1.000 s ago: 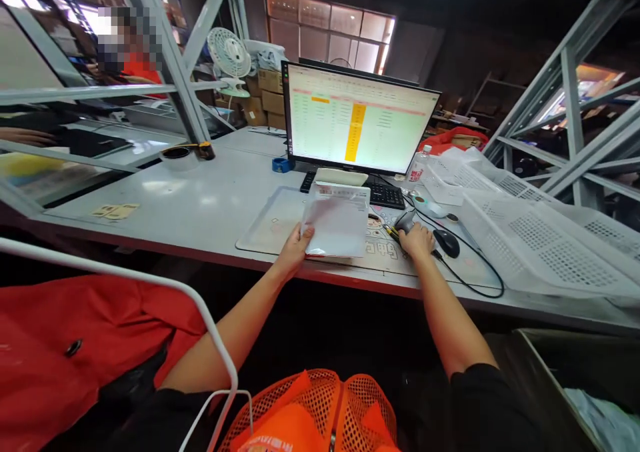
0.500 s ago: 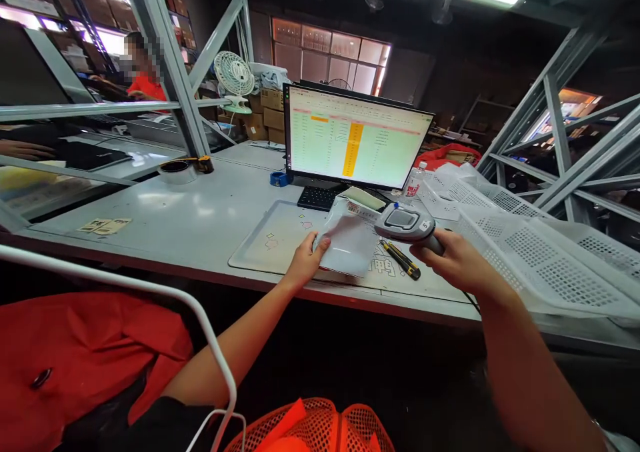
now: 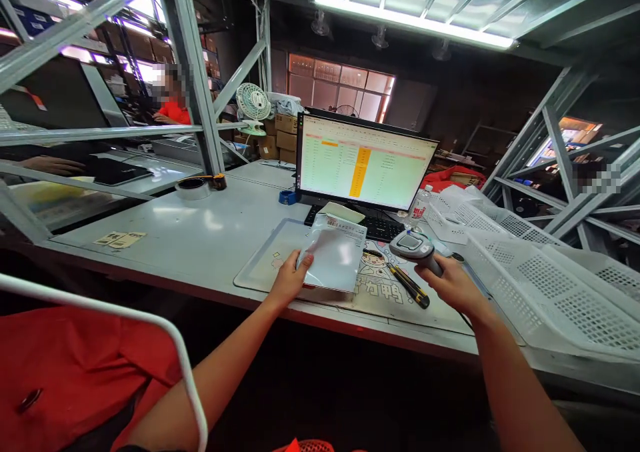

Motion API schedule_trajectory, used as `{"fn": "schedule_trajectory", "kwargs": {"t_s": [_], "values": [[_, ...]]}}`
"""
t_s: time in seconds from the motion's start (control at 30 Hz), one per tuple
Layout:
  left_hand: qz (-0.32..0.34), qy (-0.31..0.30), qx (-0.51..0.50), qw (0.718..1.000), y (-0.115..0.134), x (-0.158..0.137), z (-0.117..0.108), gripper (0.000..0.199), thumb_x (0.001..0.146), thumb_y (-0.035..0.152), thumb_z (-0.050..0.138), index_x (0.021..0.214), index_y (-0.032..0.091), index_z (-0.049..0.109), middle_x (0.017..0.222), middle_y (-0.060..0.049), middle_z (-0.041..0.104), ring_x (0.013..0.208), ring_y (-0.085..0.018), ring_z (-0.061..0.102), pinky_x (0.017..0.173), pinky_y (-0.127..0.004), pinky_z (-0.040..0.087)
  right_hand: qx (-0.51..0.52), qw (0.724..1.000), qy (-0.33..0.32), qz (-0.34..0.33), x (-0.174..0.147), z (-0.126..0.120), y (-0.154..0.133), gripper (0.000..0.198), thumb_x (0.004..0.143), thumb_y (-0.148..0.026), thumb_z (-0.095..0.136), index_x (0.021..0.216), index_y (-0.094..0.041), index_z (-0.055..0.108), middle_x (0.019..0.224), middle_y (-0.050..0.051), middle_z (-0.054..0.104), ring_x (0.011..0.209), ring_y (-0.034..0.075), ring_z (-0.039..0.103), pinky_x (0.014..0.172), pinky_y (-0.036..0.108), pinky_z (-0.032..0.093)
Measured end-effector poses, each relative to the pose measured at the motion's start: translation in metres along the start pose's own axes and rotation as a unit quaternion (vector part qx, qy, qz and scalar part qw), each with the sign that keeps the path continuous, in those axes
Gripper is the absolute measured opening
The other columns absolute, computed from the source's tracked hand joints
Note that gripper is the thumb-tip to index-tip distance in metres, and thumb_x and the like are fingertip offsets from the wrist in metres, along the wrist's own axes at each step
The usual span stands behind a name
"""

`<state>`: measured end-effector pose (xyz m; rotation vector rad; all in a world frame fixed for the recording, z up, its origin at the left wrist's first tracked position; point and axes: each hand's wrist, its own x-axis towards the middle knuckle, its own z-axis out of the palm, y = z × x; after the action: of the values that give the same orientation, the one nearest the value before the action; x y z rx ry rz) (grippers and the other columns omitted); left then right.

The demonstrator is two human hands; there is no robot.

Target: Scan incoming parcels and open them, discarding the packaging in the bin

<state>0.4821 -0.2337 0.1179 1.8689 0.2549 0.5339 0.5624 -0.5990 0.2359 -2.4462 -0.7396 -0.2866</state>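
Note:
My left hand [image 3: 291,275] grips the left edge of a flat white package in clear plastic [image 3: 336,255], its thumb lying on the front. A barcode label runs along the package's top edge. In my right hand [image 3: 453,282] is a grey barcode scanner [image 3: 414,244], fingers wrapped round its handle and its head pointing left, apart from the package. Between the two hands, a yellow and black utility knife [image 3: 410,285] lies on a printed desk mat [image 3: 265,255]. Behind the package sits a black keyboard [image 3: 383,229], partly covered.
A monitor [image 3: 367,162] showing a spreadsheet stands at the back. White perforated baskets [image 3: 555,285] line the right side. Tape rolls [image 3: 194,187], a blue tape dispenser [image 3: 287,197] and card tags [image 3: 120,239] lie leftward. A bottle [image 3: 423,203] stands by the monitor. A co-worker [image 3: 173,102] is beyond the frame.
The scanner has drawn away from the package's label to the right, leaving a gap between them. The package has shifted slightly left relative to the mat. My view has tilted up.

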Motion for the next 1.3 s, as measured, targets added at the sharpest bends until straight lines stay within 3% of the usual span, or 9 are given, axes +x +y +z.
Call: {"fn": "schedule_trajectory", "kwargs": {"t_s": [0.27,0.53,0.63,0.73,0.83,1.0,1.07,1.2,1.3], "values": [[0.045,-0.021,0.049,0.998,0.023,-0.003,0.004,0.055,0.096,0.069,0.049,0.118,0.021,0.064,0.099,-0.007,0.072,0.095,-0.029,0.065,0.084,-0.034,0.049,0.024,0.994,-0.027,-0.101,-0.031,-0.028,-0.052,0.024,0.100,-0.044,0.061,0.090,-0.023,0.067,0.078,0.002,0.066,0.069,0.020,0.056,0.061,0.030,0.046],[0.044,-0.020,0.067,0.997,0.025,-0.005,0.005,0.056,0.096,0.069,0.050,0.119,0.020,0.066,0.094,-0.006,0.071,0.087,-0.026,0.065,0.081,-0.033,0.049,0.022,0.994,-0.038,-0.099,-0.030,-0.024,-0.056,0.024,0.102,-0.043,0.061,0.091,-0.023,0.068,0.077,0.002,0.066,0.069,0.018,0.056,0.062,0.029,0.046],[0.044,-0.015,0.059,0.997,0.021,-0.003,0.004,0.056,0.097,0.069,0.050,0.119,0.020,0.067,0.094,-0.006,0.071,0.089,-0.026,0.065,0.084,-0.033,0.050,0.020,0.995,-0.041,-0.090,-0.024,-0.020,-0.043,0.024,0.100,-0.046,0.062,0.094,-0.023,0.069,0.081,0.002,0.069,0.071,0.020,0.060,0.062,0.029,0.048],[0.029,-0.005,0.043,0.999,0.007,0.004,-0.001,0.058,0.094,0.072,0.050,0.114,0.020,0.068,0.093,-0.006,0.071,0.090,-0.027,0.066,0.083,-0.034,0.051,0.004,0.998,-0.040,-0.045,-0.007,-0.004,-0.008,0.028,0.098,-0.050,0.063,0.102,-0.023,0.071,0.087,0.003,0.073,0.078,0.023,0.066,0.068,0.031,0.051],[0.004,0.007,0.007,1.000,-0.015,0.012,-0.010,0.068,0.089,0.081,0.051,0.107,0.018,0.069,0.094,-0.008,0.072,0.092,-0.029,0.066,0.086,-0.038,0.052,-0.061,0.996,-0.029,0.059,0.016,0.030,0.041,0.039,0.097,-0.050,0.062,0.122,-0.021,0.070,0.106,0.008,0.077,0.097,0.030,0.072,0.083,0.037,0.054],[-0.053,0.053,-0.095,0.993,-0.047,0.017,-0.023,0.080,0.082,0.085,0.060,0.121,0.015,0.070,0.119,-0.016,0.075,0.118,-0.036,0.067,0.108,-0.049,0.050,-0.208,0.949,-0.066,0.226,0.034,0.090,0.100,0.048,0.102,-0.036,0.053,0.142,-0.010,0.058,0.126,0.022,0.073,0.117,0.034,0.072,0.092,0.036,0.052],[-0.068,0.069,-0.127,0.987,-0.054,0.017,-0.023,0.079,0.083,0.083,0.065,0.124,0.015,0.070,0.116,-0.016,0.075,0.118,-0.037,0.068,0.106,-0.051,0.053,-0.222,0.941,-0.072,0.244,0.034,0.099,0.108,0.050,0.102,-0.033,0.052,0.144,-0.006,0.055,0.125,0.025,0.072,0.117,0.035,0.072,0.091,0.038,0.053],[-0.079,0.071,-0.149,0.983,-0.057,0.016,-0.020,0.077,0.083,0.082,0.068,0.122,0.015,0.070,0.105,-0.014,0.076,0.109,-0.036,0.070,0.094,-0.049,0.060,-0.232,0.933,-0.085,0.263,0.046,0.087,0.103,0.057,0.103,-0.051,0.052,0.141,-0.009,0.060,0.125,0.027,0.072,0.117,0.042,0.070,0.093,0.047,0.053],[-0.091,0.060,-0.141,0.984,-0.057,0.016,-0.019,0.077,0.084,0.083,0.065,0.121,0.016,0.069,0.104,-0.012,0.076,0.103,-0.034,0.071,0.091,-0.047,0.061,-0.237,0.946,-0.021,0.221,0.080,0.077,0.089,0.052,0.105,-0.042,0.047,0.141,-0.008,0.061,0.135,0.027,0.068,0.125,0.040,0.066,0.101,0.048,0.051]]}}
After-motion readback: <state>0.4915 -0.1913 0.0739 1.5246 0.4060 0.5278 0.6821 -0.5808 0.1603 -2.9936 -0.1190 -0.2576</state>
